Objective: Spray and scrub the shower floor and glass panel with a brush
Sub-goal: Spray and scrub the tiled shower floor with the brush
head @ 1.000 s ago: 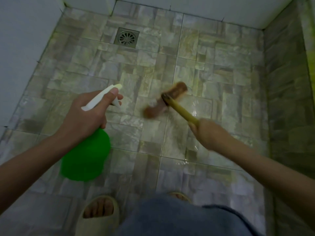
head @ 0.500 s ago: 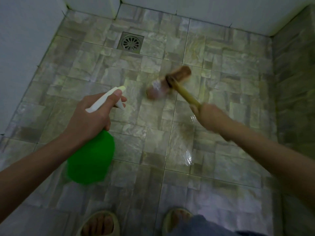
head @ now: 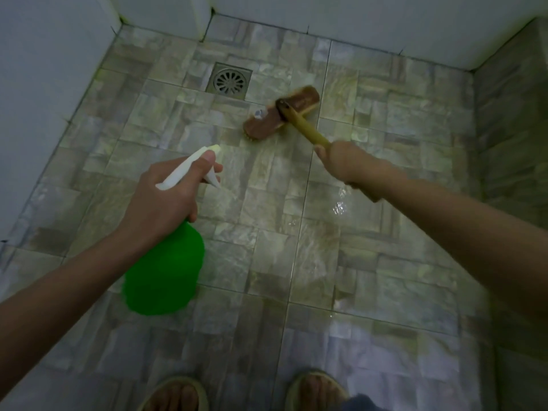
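Scrubbing the shower floor point(head: 385, 262) beside the drain point(head: 229, 81)

The right hand point(head: 353, 164) is wrapped tightly round the yellowish handle of the brush point(head: 281, 114), whose brown head lies bristles-down on the tiles just right of the drain and slightly nearer the person. The left hand point(head: 169, 203) grips the neck of the green spray bottle point(head: 166, 271), with its white nozzle aimed at the tiles short of the drain. This looks like the floor scrub in mid-stroke. The next move probably calls for firm downward pressure while dragging the head back from the drain. No glass panel can be made out.
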A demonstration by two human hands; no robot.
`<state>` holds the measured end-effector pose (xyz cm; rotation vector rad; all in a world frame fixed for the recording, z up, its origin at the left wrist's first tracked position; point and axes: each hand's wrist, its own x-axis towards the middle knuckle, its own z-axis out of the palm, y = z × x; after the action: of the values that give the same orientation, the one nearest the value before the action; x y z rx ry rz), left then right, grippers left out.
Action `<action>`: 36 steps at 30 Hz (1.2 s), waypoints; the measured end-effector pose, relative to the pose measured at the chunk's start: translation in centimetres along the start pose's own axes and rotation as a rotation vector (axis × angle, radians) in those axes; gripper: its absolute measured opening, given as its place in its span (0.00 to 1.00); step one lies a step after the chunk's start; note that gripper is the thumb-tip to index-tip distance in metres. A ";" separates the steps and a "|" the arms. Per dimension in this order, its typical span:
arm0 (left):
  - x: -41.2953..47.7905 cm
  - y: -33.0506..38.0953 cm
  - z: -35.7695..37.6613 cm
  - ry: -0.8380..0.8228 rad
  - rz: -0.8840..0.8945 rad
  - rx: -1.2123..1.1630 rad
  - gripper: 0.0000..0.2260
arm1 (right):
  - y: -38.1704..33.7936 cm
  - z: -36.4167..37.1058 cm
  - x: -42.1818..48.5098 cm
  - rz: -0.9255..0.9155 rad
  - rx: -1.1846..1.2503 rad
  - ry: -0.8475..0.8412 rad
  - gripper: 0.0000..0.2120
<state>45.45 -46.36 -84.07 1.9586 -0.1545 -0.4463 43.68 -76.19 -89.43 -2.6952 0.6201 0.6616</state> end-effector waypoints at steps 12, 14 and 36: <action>0.6 0.9 2.0 -0.051 0.031 -0.031 0.11 | 5.5 -1.0 -5.1 0.090 -0.052 -0.010 0.23; 0.6 0.7 2.5 -0.077 0.037 -0.031 0.13 | 4.9 -2.8 -1.4 0.131 0.012 0.008 0.24; 0.5 2.0 4.9 -0.142 0.026 -0.073 0.12 | 15.3 -0.1 -13.7 0.248 -0.091 -0.190 0.24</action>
<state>44.24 -51.54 -84.15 1.8520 -0.2507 -0.5671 25.54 -84.82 -85.29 -2.6173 0.9007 1.0178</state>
